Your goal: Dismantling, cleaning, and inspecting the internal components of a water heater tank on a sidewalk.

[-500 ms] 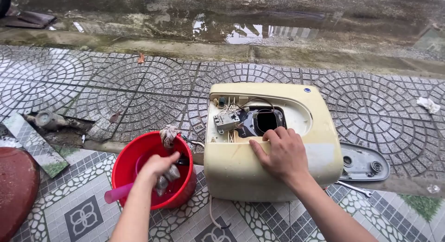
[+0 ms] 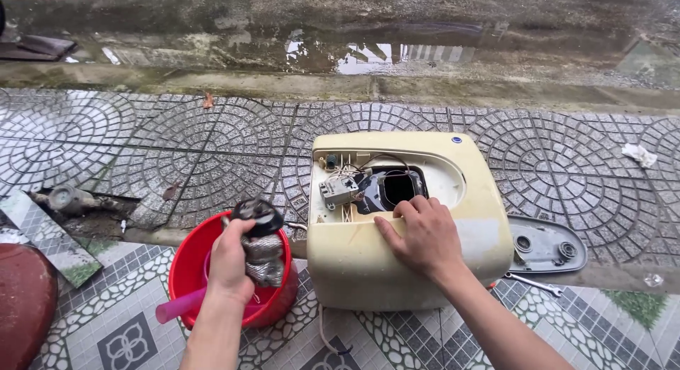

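A cream box-shaped appliance [image 2: 397, 264] lies on the tiled ground with its cover off, showing wires, a small white switch part [image 2: 338, 191] and a dark round opening [image 2: 399, 188]. My right hand [image 2: 418, 235] rests flat on its top edge beside that opening. My left hand [image 2: 237, 260] is raised over a red bucket [image 2: 185, 260] and grips a dirty grey part with a black round cap [image 2: 258, 232]. A pink handle [image 2: 180, 308] sticks out of the bucket.
A grey cover plate [image 2: 545, 246] and a wrench [image 2: 535, 283] lie right of the appliance. A broken tile hole with a pipe fitting [image 2: 71, 198] is at the left, beside a dark red round object [image 2: 25, 306]. A wet road with puddles [image 2: 368, 55] runs behind.
My left hand has come up out of the red bucket, lifting the grey part with the black cap. My right hand stays on the appliance.
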